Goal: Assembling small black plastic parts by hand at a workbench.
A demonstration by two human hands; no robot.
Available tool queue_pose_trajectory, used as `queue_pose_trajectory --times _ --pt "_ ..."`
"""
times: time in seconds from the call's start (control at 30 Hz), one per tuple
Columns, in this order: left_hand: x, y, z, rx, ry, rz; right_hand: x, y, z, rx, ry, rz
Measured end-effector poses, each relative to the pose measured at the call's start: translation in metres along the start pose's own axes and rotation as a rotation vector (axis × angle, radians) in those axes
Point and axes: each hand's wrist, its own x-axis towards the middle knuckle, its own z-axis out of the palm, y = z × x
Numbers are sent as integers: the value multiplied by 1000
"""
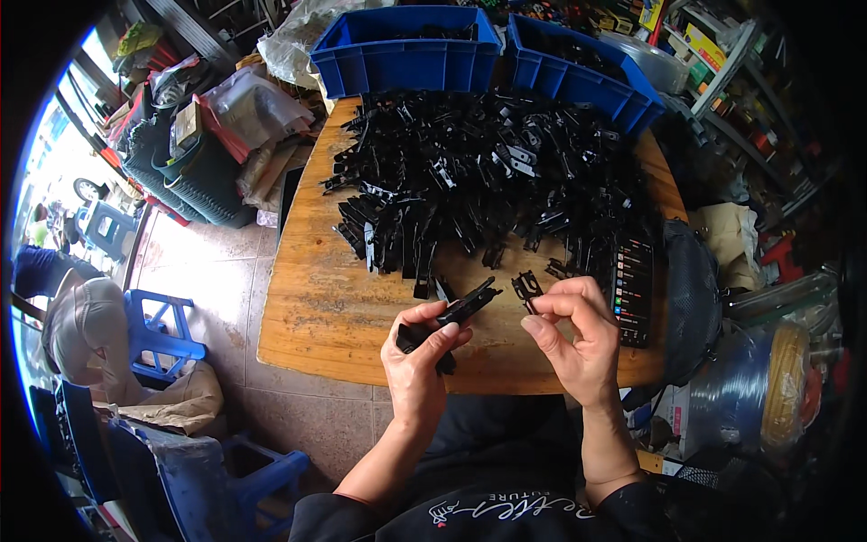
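Note:
My left hand is closed around a long narrow black plastic part, which points up and to the right. More black pieces show under its fingers, but how many I cannot tell. Between the thumb and fingertips of my right hand is a small black slotted piece, held upright just right of the long part's tip and apart from it. Beyond both hands, a wide heap of similar black parts covers the far half of the wooden table.
Two blue plastic bins stand behind the heap, with dark parts inside. A phone with a lit screen lies by the table's right edge, beside a dark mesh bag. Blue stools stand on the left; cluttered shelves line the right.

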Motion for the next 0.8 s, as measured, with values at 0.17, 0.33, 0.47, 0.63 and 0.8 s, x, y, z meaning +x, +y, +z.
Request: queue_pose_trajectory --times 0.17,0.33,0.47,0.63,0.8 --pt "2 -4 1 -24 -7 -15 1 -6 1 -63 -16 3" --pt "1 -5 2 30 -10 12 5 -4 2 -121 11 -111" --pt "1 -8 1 57 -10 39 3 -5 2 12 -74 77" --pt "-3 -5 6 177 -2 71 3 -8 -1 16 -153 219" --pt "-4 -7 6 214 -11 56 9 0 1 -64 -97 19"
